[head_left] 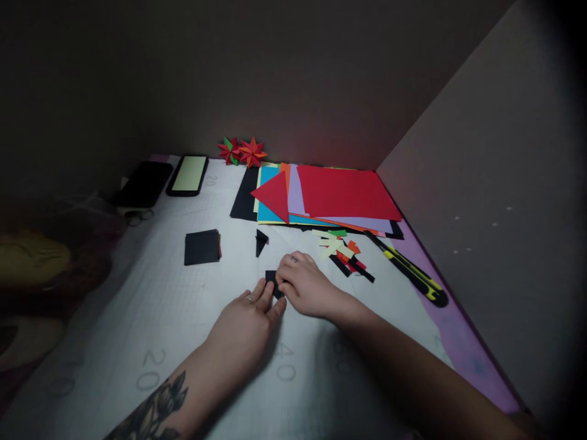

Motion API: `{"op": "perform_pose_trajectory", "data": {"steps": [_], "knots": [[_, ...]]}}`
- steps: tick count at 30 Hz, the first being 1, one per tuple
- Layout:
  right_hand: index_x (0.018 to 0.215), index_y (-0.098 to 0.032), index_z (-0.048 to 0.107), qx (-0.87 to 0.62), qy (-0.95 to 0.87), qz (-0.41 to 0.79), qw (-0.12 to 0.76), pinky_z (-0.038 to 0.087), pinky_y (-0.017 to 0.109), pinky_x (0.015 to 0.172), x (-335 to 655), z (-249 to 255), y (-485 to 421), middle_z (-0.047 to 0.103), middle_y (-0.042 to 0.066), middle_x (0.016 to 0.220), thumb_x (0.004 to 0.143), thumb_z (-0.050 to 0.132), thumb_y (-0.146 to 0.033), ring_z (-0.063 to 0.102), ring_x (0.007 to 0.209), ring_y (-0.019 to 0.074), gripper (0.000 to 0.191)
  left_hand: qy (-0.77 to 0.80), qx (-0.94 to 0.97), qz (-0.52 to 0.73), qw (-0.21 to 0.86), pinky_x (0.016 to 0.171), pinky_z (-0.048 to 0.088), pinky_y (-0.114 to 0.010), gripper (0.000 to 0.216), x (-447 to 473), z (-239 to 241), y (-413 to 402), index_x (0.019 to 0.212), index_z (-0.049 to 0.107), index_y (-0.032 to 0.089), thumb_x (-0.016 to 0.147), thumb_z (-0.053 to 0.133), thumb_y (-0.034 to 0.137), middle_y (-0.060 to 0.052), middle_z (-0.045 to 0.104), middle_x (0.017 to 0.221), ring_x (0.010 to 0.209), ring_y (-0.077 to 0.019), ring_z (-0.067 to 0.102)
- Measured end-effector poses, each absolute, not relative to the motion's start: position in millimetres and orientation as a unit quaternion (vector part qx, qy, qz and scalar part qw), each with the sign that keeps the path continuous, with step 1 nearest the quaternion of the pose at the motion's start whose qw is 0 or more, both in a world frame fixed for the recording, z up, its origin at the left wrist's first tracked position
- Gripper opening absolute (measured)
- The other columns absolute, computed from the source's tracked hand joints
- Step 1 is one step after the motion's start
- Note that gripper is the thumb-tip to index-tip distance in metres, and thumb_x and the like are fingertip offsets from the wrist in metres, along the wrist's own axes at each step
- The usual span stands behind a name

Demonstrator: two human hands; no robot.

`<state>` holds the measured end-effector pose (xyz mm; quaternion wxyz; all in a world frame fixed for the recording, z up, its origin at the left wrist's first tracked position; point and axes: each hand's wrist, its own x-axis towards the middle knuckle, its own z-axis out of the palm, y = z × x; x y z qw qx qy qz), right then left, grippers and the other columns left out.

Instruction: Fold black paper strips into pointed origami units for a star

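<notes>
Work surface: the counter (470, 354) is lilac along its right margin and otherwise covered by a white sheet (160, 305) marked with faint grid lines and printed numerals, 20 and 40 among them. A plain rear wall (298, 79) and a paler right wall (504, 183) meet in a corner behind it; lighting is dim.

Left edge: a yellow item (36, 256) lies in a dark, blurred area; whether a bag encloses it cannot be determined.

Workpiece: a small black paper piece (270, 277) lies on the white sheet, between the hands. The left hand (245, 318) has its fingers extended, slightly spread, and laid on the piece. The right hand (305, 285) has its fingers bent at the right side of the same piece — whether they pinch it cannot be determined.

Surrounding items: beyond the hands, a small folded black piece (261, 243); left of it, a stack of black squares (202, 247). Right: paper strips (337, 244) and a black-and-yellow cutter (417, 275). Rear: overlapping coloured sheets (348, 192) topped by a red triangle (275, 197), two paper stars (252, 151) — adjacent, near the wall — and a phone (188, 175) with a pale screen.
</notes>
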<state>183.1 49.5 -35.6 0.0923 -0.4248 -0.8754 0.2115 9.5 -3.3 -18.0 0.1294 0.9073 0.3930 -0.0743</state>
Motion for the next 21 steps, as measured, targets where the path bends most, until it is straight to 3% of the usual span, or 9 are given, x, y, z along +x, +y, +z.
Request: {"op": "perform_pose_trajectory", "data": {"steps": [10,21], "knots": [[0.077,-0.019,0.057,-0.419,-0.875,0.218,0.104,0.035,0.036,0.082,185.0,-38.2,49.2,0.055,0.005,0.089,0.081,0.05,-0.013,0.043,0.09,0.0222,0.01,0.391,0.907,-0.097,0.12,0.094,0.05,-0.046,0.05,11.6,-14.1,-4.9,0.132,0.052,0.01,0.083,0.042,0.004,-0.025,0.049,0.136,0.129,-0.036,0.043],[0.079,-0.02,0.058,-0.411,-0.873,0.24,0.103,0.034,0.036,0.083,186.5,-39.1,51.2,0.054,0.004,0.089,0.081,0.051,-0.013,0.043,0.091,0.0217,0.01,0.4,0.903,-0.097,0.125,0.092,0.051,-0.044,0.052,9.1,-17.7,-5.2,0.133,0.051,0.017,0.083,0.043,0.007,-0.021,0.048,0.138,0.127,-0.0328,0.047]]}}
